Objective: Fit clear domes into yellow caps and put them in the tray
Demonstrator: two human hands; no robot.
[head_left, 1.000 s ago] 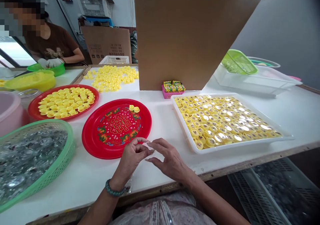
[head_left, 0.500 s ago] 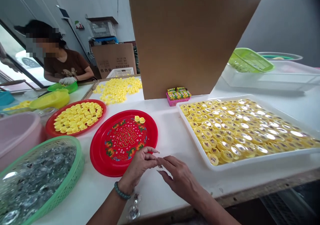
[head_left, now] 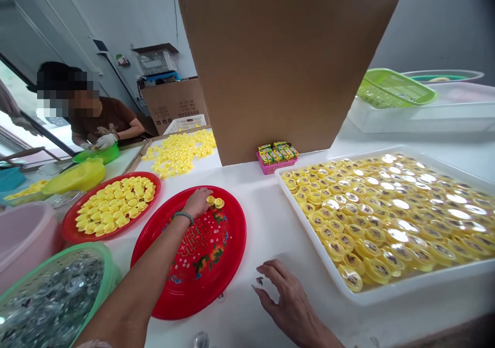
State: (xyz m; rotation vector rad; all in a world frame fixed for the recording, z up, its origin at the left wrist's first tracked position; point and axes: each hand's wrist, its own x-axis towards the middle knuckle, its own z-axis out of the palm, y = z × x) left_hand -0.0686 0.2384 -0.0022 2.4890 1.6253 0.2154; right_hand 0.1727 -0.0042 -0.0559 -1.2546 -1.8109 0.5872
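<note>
My left hand [head_left: 198, 202] reaches over the far side of the red tray [head_left: 235, 250], which has printed flowers. Its fingertips are hidden, close beside two small yellow plastic cups [head_left: 218, 203]. Above the white table, my right hand [head_left: 285, 294] holds thumb and forefinger round a small clear plastic cap [head_left: 259, 281] with a dark printed picture; the cap's edge barely shows. Another clear cap [head_left: 201, 340] lies by the table's near edge. To the left, a green basket [head_left: 106, 265] holds many clear caps.
A white tray [head_left: 320, 255] of capped yellow cups stands right. A second red tray [head_left: 71, 234] and loose yellow cups [head_left: 176, 152] lie left. A cardboard sheet [head_left: 290, 69] rises behind a pink basket [head_left: 275, 168] of small packets. A gloved co-worker [head_left: 104, 126] sits back left.
My hands have parted: the left went forward over the red tray to the yellow cups, while the right stayed over the table. The view has shifted. The co-worker's head and hands have moved.
</note>
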